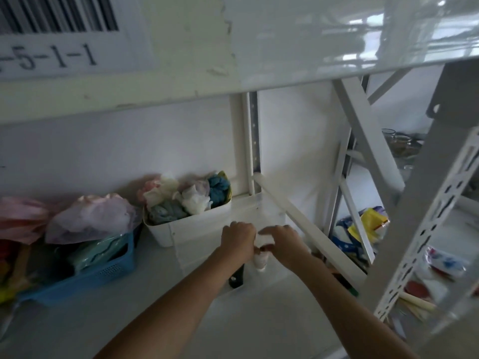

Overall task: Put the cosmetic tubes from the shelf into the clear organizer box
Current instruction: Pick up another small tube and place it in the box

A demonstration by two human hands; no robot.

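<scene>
Left hand (239,238) and right hand (283,242) together clasp a small white plastic cosmetic tube (260,260) over the clear plastic organizer box (269,218); a black tube (236,277) beneath awaits; seemingly midway.

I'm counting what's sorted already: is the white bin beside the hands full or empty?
Full. The white bin is heaped above its rim with crumpled bags in white, blue and pink.

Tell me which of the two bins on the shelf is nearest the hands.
The white bin stuffed with crumpled bags, just left of the left hand. The blue basket sits farther left along the shelf.
</scene>
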